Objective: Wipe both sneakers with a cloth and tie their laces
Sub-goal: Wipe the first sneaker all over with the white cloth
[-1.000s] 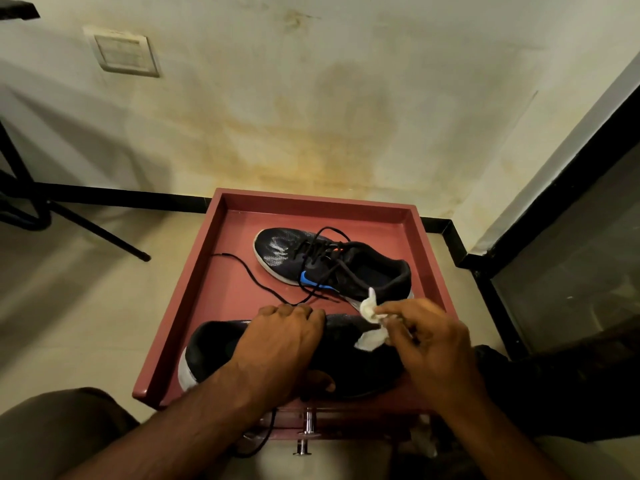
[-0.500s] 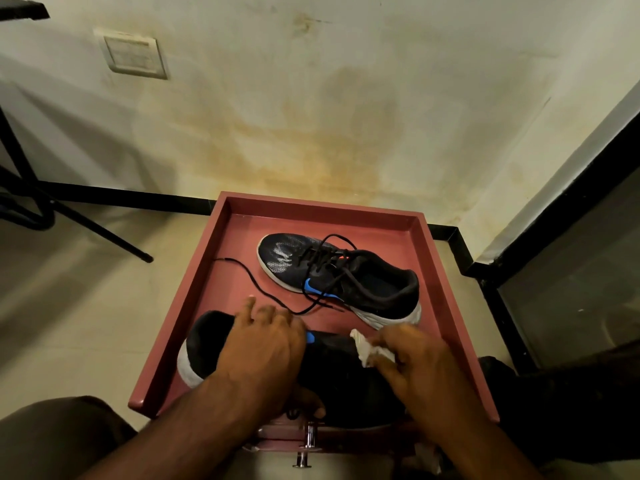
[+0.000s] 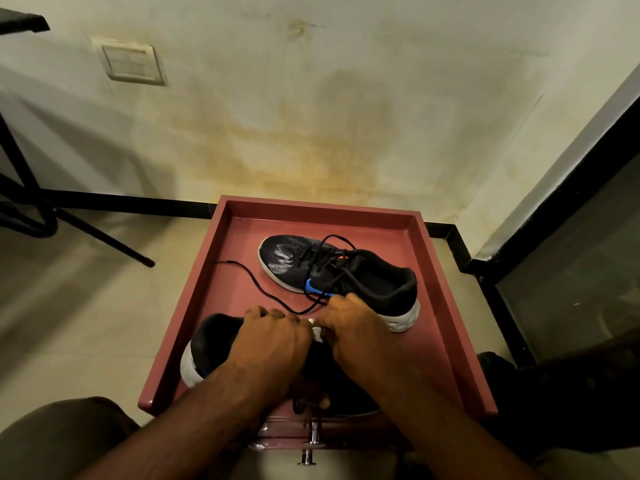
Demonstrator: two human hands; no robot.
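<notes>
Both hands on near sneaker [image 3: 214, 344] | right grip [image 3: 360, 332] pinching cloth [image 3: 317, 332] | left grip [image 3: 273, 344] clasping sneaker

Near sneaker [image 3: 214, 344]: black, on the red tray [image 3: 221, 271], left hand [image 3: 273, 344] gripping its top.
Right hand [image 3: 356, 337]: pinching the white cloth [image 3: 317, 332] against it.
Far sneaker [image 3: 339, 275]: black, blue logo, lace [image 3: 256, 282] trailing loose across tray.
</notes>
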